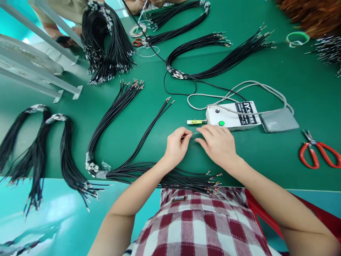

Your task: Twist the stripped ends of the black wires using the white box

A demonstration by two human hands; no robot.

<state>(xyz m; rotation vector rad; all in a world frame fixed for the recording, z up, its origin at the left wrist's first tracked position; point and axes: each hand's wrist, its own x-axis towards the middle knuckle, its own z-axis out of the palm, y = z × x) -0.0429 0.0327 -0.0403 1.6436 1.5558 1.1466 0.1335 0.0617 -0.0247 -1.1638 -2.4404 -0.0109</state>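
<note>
My left hand [178, 145] is closed in a pinch in front of the white machine. A thin pale wire end [195, 133] sticks out of its fingertips to the right. My right hand [217, 144] faces it, with thumb and forefinger apart on either side of that wire; whether a fingertip touches it I cannot tell. Just beyond the hands lies the white machine box [231, 115], with a green button and a yellow-green tip [196, 122] on its left. A bundle of black cables [160, 174] with stripped ends runs under my left forearm.
Red-handled cutters [318, 149] lie at the right, near a grey foot pedal [279, 120] with a looped cord. More black cable bundles [106, 46] hang or lie left and behind. A green tape roll [297, 37] sits far right. Other people's hands [135, 6] show across the table.
</note>
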